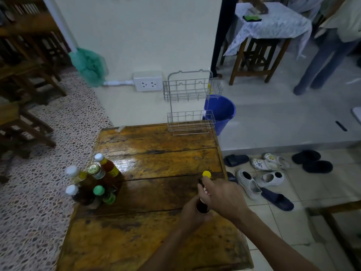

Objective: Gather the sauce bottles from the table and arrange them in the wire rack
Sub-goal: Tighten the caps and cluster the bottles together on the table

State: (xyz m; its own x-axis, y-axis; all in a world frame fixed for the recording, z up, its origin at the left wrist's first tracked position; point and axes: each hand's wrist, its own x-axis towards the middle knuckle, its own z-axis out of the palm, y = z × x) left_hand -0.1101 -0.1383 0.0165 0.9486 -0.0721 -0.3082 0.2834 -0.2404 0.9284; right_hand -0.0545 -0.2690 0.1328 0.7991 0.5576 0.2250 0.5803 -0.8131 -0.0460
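We have both hands on one dark bottle (202, 204) with a yellow cap (206, 174), held just above the near right part of the table (156, 153). Our right hand (218, 194) is curled round its neck and shoulder just under the cap, and our left hand (192, 210) is wrapped round its lower body from below, so both are clamped on the same bottle; the two-handed hold looks meant to steady a tall, narrow thing while we carry it. Its long axis runs roughly upright, leaning a little, with the cap pointing up and away from us toward the wire rack (190, 102). That rack stands well ahead of our hands at the far edge of the table, against the wall, its two basket tiers open at the top and, as far as we can see, holding nothing yet. Far off to the left of our hands, near the table's left edge, five more bottles (91, 180) stand bunched together upright, caps up, presumably waiting their turn. We judge the task barely begun, with this bottle likely the first bound for the rack.
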